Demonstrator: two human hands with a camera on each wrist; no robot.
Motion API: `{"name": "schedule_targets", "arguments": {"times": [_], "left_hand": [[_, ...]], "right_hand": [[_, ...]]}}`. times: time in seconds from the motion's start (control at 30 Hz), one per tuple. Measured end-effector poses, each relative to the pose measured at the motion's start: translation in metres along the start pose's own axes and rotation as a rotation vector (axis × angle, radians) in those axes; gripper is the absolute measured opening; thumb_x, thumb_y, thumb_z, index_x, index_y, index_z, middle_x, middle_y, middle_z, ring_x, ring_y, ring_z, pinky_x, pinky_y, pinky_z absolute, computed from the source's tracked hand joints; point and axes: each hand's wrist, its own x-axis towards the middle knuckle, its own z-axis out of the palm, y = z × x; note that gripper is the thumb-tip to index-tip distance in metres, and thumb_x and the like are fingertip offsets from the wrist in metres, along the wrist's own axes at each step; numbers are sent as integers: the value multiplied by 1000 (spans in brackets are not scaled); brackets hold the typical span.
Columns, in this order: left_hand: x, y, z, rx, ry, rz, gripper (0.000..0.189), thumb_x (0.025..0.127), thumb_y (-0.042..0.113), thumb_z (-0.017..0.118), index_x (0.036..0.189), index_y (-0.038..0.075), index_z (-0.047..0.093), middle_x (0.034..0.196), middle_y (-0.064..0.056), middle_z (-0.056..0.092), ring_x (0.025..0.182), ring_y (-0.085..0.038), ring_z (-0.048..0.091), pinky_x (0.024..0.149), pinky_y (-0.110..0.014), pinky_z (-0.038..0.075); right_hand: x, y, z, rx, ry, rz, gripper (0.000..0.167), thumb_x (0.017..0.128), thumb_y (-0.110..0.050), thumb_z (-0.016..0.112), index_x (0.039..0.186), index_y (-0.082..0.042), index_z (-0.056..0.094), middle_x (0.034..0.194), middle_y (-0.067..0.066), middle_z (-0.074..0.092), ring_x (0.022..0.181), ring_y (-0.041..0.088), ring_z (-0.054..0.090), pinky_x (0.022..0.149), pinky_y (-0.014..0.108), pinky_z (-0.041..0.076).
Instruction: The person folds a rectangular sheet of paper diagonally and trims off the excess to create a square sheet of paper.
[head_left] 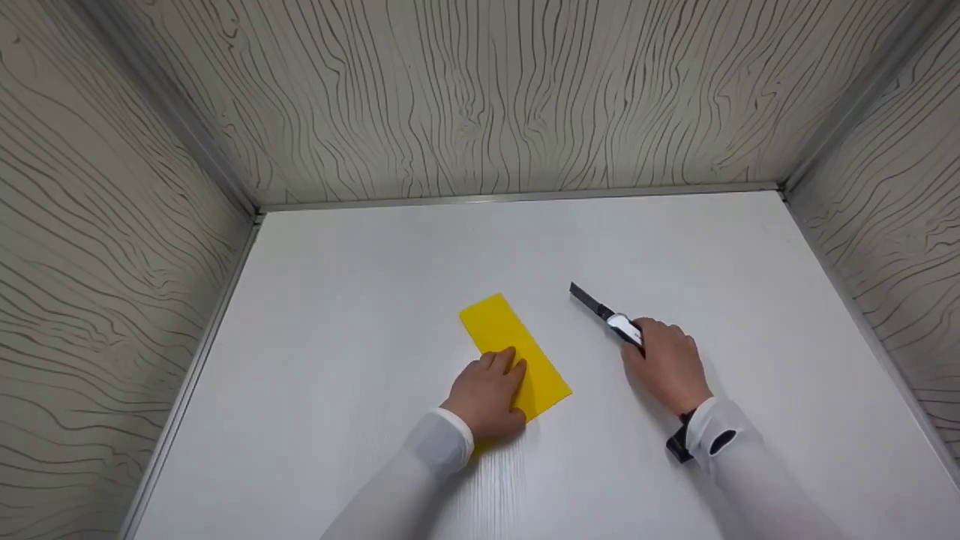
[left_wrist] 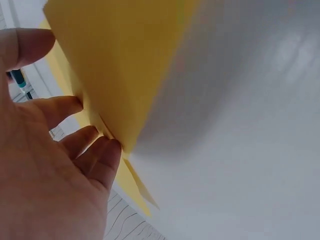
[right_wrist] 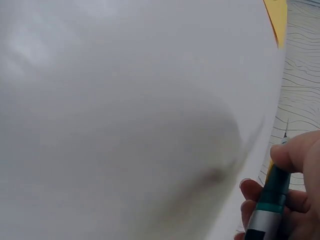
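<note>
A folded sheet of yellow paper (head_left: 525, 352) lies slantwise on the white table. My left hand (head_left: 489, 394) rests on it with fingers spread and loosely extended. In the left wrist view, its fingertips touch the yellow paper (left_wrist: 125, 50) along a fold, and a flap rises toward the wrist. To the right, my right hand (head_left: 667, 364) grips a utility knife (head_left: 625, 328) by its handle. The dark blade (head_left: 585, 297) is extended and points forward and left, apart from the paper. In the right wrist view, the thumb presses along the knife's green handle (right_wrist: 274, 195).
The white tabletop (head_left: 360, 300) is bordered by metal edging (head_left: 517, 198). Wood-grain-patterned panels (head_left: 480, 97) stand at the back and on both sides. A dark band with a small black device (head_left: 679, 444) is on the right wrist.
</note>
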Motion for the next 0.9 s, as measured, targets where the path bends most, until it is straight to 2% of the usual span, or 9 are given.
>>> {"name": "schedule_targets", "arguments": {"times": [0.1, 0.23, 0.33, 0.43, 0.57, 0.73, 0.9], "left_hand": [[0, 0, -1, 27, -12, -9, 80, 88, 42, 56, 161, 17, 35, 169, -8, 22, 147, -28, 31, 121, -41, 26], [2, -1, 1, 89, -5, -43, 82, 89, 51, 56, 161, 18, 34, 169, -8, 23, 144, -29, 33, 119, -43, 29], [4, -1, 5, 141, 35, -65, 83, 93, 64, 54, 160, 18, 37, 165, -9, 31, 141, -30, 38, 117, -44, 33], [6, -1, 9, 165, 85, -77, 89, 91, 74, 52, 159, 18, 40, 160, -10, 39, 138, -30, 40, 117, -44, 33], [7, 0, 15, 118, 127, -104, 92, 89, 77, 53, 160, 21, 37, 157, -11, 40, 140, -30, 38, 119, -43, 31], [8, 2, 18, 25, 147, -141, 93, 87, 78, 55, 160, 23, 37, 166, -11, 28, 150, -34, 28, 121, -46, 28], [13, 6, 14, 63, 135, -143, 98, 87, 80, 53, 160, 16, 36, 166, -13, 28, 149, -35, 31, 121, -48, 26]], "right_hand": [[-5, -3, 1, 1, -17, -19, 28, 95, -13, 64, 119, 2, 65, 90, 10, 67, 80, 29, 55, 70, 43, 44], [-13, -8, 0, 5, -39, -21, 32, 97, -15, 63, 124, 1, 64, 94, 10, 67, 81, 27, 54, 69, 41, 44], [-19, -12, -1, 13, -52, -25, 35, 97, -16, 63, 127, 1, 64, 97, 10, 67, 84, 26, 54, 71, 40, 44], [-23, -15, -2, 25, -63, -34, 35, 97, -17, 64, 128, 0, 64, 97, 8, 66, 85, 25, 53, 73, 40, 45], [-29, -19, -3, 47, -87, -36, 34, 98, -19, 65, 128, -2, 65, 93, 4, 64, 84, 24, 52, 73, 39, 44], [-35, -23, -5, 53, -115, -44, 34, 98, -20, 66, 127, -3, 65, 91, 2, 62, 83, 23, 50, 71, 37, 43], [-40, -20, -7, 62, -104, -68, 33, 98, -18, 66, 126, -2, 66, 92, 2, 64, 82, 21, 51, 71, 37, 44]]}}
